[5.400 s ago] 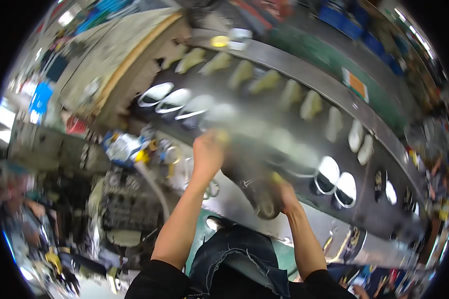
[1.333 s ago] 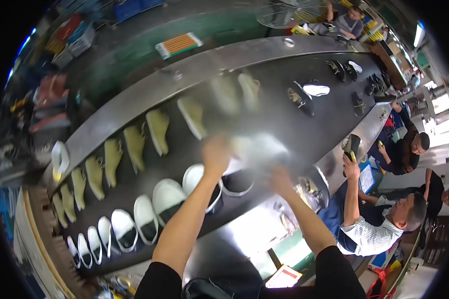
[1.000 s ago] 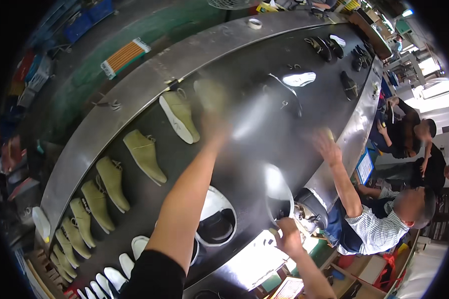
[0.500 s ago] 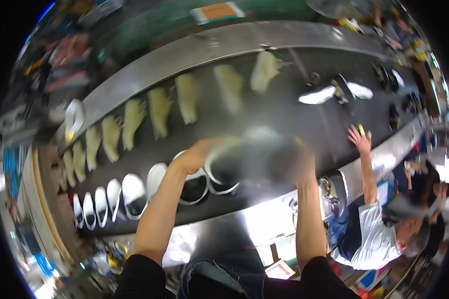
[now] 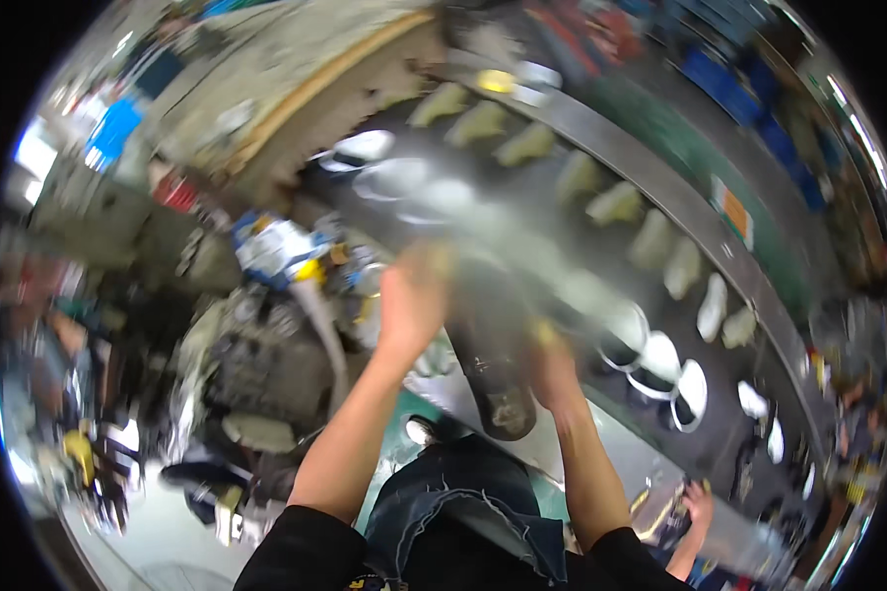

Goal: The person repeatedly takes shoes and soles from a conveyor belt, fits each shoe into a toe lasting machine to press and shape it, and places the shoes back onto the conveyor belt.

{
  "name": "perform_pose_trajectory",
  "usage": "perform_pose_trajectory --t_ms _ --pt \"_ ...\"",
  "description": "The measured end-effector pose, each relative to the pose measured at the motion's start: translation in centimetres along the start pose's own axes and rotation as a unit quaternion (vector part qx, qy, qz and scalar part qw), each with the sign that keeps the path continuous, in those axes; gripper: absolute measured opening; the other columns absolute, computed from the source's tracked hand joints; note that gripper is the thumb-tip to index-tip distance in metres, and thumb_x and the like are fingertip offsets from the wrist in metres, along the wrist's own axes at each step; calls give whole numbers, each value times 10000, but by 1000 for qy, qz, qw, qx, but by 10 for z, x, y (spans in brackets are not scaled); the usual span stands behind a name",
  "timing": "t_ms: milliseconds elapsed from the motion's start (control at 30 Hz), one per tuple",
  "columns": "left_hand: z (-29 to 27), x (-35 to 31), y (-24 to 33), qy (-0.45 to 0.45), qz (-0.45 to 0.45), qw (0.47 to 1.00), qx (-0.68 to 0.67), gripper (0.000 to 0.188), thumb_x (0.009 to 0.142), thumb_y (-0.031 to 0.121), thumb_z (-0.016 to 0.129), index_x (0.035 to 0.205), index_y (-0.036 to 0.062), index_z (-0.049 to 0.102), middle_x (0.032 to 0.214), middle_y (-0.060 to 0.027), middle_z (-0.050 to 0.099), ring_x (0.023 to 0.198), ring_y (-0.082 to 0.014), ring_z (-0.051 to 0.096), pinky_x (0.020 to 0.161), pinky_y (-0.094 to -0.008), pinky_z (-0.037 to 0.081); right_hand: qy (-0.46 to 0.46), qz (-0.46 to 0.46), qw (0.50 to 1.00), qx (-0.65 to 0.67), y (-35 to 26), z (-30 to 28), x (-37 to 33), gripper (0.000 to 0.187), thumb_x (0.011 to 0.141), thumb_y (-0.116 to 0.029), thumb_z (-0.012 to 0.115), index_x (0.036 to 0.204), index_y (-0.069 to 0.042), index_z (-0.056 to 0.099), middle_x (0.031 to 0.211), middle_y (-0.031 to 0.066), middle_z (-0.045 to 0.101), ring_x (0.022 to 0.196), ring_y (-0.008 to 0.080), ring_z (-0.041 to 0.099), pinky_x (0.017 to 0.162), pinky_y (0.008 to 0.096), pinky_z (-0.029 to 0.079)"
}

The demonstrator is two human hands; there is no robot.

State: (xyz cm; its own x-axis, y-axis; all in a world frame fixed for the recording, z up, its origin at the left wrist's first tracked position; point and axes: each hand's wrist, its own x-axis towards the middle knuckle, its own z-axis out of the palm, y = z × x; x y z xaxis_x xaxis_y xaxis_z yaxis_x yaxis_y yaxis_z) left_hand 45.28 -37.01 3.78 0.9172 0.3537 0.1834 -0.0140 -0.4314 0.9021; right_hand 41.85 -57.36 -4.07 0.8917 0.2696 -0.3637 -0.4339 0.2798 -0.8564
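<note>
A long dark shoe-sole-shaped piece (image 5: 493, 384) is held up in front of me between both hands, its rounded end toward my body. Motion smears its far end, so its exact kind is unclear. My left hand (image 5: 414, 300) closes on its left side, and my right hand (image 5: 552, 364) on its right; the fingertips of both are blurred. Just beyond my right hand, white shoe uppers with dark insides (image 5: 655, 364) stand along the near side of a dark belt (image 5: 601, 266). Pale yellow-green shoe lasts (image 5: 616, 204) line its far side.
Another person's hand (image 5: 698, 507) reaches in at the lower right, over the belt's metal edge. White and black shoe parts (image 5: 754, 399) lie farther along the belt. A blue-and-white bag (image 5: 276, 246) and a machine (image 5: 276, 369) are on the left. A wooden-edged opening (image 5: 335, 64) stands at the belt's end.
My view has swung left, so the belt now slants down to the right and the machinery shows on the left. The piece between my hands has turned lengthwise toward me.
</note>
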Motion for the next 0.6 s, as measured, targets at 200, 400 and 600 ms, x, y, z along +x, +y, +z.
perform_pose_trajectory --t_ms 200,400,600 --pt "-241 -50 -80 237 -86 968 17 300 967 253 522 972 -41 582 802 -128 631 721 -163 555 692 -326 457 -149 -105 973 -141 48 254 -1 177 959 -133 528 807 -47 550 745 -59 485 713 25 402 630 203 346" --pt "-433 -165 -87 463 -136 848 -220 468 964 410 477 1132 -12 590 1005 -114 644 854 -173 581 778 -316 479 -350 -108 909 -198 117 451 -52 181 952 -181 562 885 -18 602 769 -42 523 727 39 426 640 213 372" --pt "-482 -267 -160 515 -154 716 -444 479 925 431 584 1102 -15 585 999 -73 653 849 -147 611 757 -285 502 -372 -52 893 -247 180 584 -107 240 939 -156 541 740 -23 556 663 -49 480 640 44 375 562 241 327"
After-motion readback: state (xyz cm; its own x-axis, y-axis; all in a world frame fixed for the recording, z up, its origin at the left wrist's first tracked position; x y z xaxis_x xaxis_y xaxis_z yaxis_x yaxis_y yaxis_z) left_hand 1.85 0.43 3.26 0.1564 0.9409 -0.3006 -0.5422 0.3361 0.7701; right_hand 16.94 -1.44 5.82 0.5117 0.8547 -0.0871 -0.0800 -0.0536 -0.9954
